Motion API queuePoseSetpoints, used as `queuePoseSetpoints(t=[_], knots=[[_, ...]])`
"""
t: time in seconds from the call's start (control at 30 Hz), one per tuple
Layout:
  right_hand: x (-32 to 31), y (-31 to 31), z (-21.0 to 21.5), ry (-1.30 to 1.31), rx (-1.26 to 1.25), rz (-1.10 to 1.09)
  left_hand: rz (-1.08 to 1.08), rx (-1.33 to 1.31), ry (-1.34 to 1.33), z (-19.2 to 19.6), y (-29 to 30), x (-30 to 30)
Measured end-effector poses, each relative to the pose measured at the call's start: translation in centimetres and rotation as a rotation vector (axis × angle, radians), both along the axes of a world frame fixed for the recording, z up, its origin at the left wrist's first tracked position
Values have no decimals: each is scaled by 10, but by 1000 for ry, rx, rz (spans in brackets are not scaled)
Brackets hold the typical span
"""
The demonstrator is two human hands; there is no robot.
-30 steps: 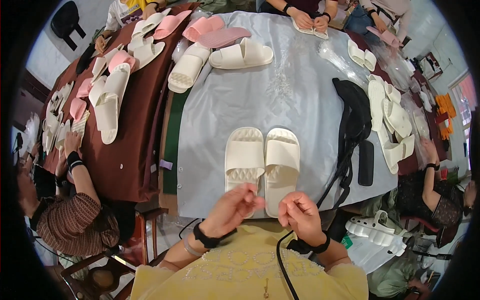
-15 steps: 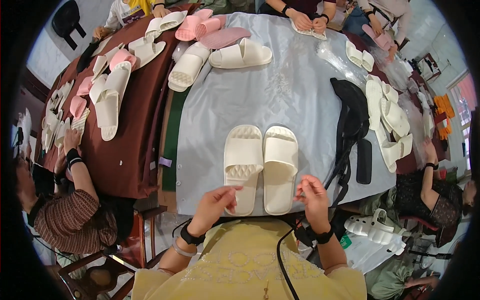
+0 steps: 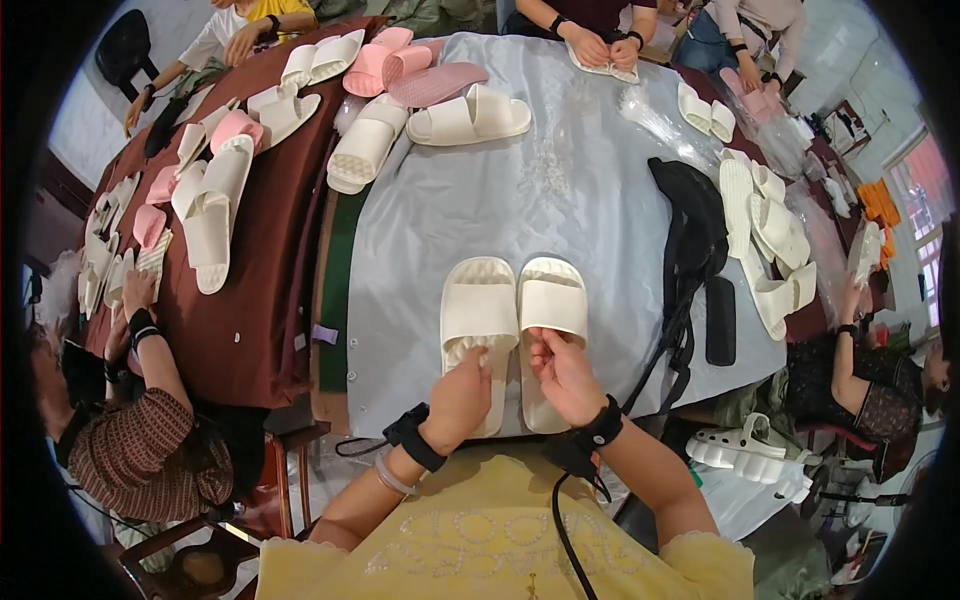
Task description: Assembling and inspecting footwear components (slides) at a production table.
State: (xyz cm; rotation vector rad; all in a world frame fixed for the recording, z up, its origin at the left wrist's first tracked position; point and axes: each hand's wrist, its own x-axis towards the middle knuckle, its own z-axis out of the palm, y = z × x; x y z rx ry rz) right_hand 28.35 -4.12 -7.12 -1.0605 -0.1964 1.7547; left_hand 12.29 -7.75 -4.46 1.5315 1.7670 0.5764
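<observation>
Two white slide slippers lie side by side on the grey sheet in front of me, toes pointing away. Over the sole of the left slipper (image 3: 479, 310) is my left hand (image 3: 464, 392), its fingers curled closed just below the strap. My right hand (image 3: 566, 380) reaches over the right slipper (image 3: 553, 303), fingertips pinched together at the lower edge of its strap. Whether anything is between the fingers of either hand is hidden. Both soles are partly covered by my hands.
More white slippers (image 3: 470, 118) and pink slippers (image 3: 385, 62) lie at the far left. A black bag (image 3: 693, 215) and a flat black case (image 3: 720, 322) sit to the right. White sandals (image 3: 783, 230) lie beyond them. Co-workers sit around the tables, one handling slippers opposite me.
Both my hands have moved forward and inward over the slippers, the right one up to the strap edge. My view has shifted slightly; the slippers stay side by side.
</observation>
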Motion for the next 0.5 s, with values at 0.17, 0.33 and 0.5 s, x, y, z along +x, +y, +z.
queuePoseSetpoints(t=[0.17, 0.33, 0.5], knots=[[-3, 10, -1, -373, 12, 58, -82, 272, -45, 39, 9, -15], [-9, 14, -7, -513, 121, -33, 279, 269, -659, 35, 81, -20], [-14, 21, -1, -609, 112, 3, -109, 693, -233, -6, 151, 23]])
